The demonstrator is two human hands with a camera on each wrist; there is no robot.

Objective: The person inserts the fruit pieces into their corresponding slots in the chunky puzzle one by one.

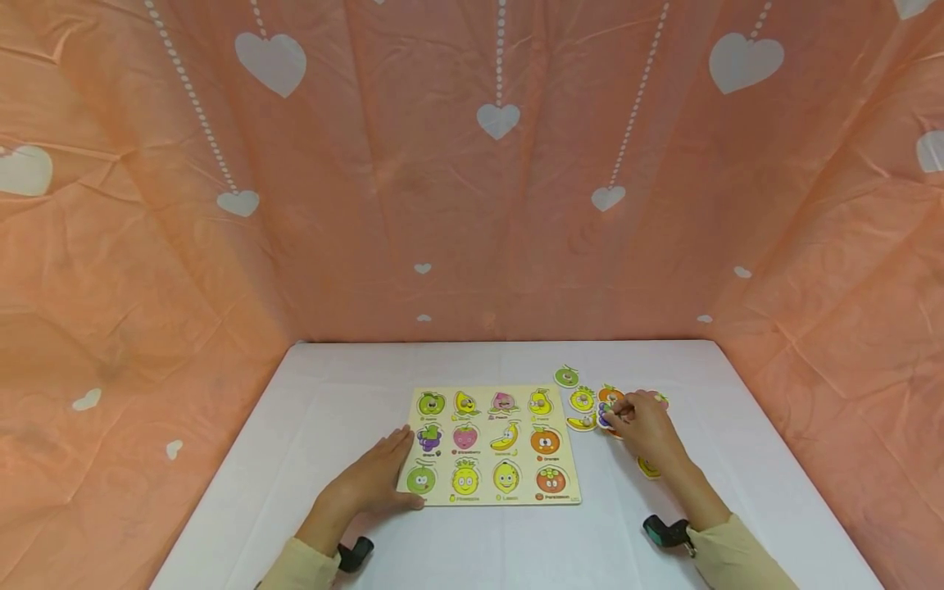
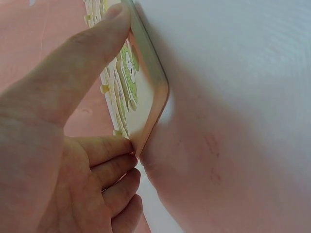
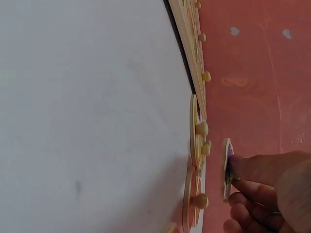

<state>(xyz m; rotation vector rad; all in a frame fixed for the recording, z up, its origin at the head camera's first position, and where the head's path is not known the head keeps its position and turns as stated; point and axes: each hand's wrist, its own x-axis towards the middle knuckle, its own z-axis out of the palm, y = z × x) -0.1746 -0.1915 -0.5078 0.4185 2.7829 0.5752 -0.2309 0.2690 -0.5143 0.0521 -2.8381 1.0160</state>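
Observation:
A wooden fruit puzzle board (image 1: 487,459) lies flat on the white table. My left hand (image 1: 369,471) rests at its near left corner, thumb along the front edge and the other fingers against the left side. Over the loose pieces to the right of the board, my right hand (image 1: 651,428) pinches a purple-and-green grape piece (image 3: 226,170) between thumb and fingers. In the right wrist view the grape piece stands on edge, clear of the other pieces. Small knobs (image 3: 206,76) stick up from the board.
Beside the board lie a green fruit piece (image 1: 566,376), a pineapple piece (image 1: 582,399), a banana piece (image 1: 581,422) and an orange piece (image 1: 610,394). A yellow piece (image 1: 648,468) and a pink piece (image 1: 661,401) show partly behind my right hand. Orange cloth (image 1: 487,246) walls the table in.

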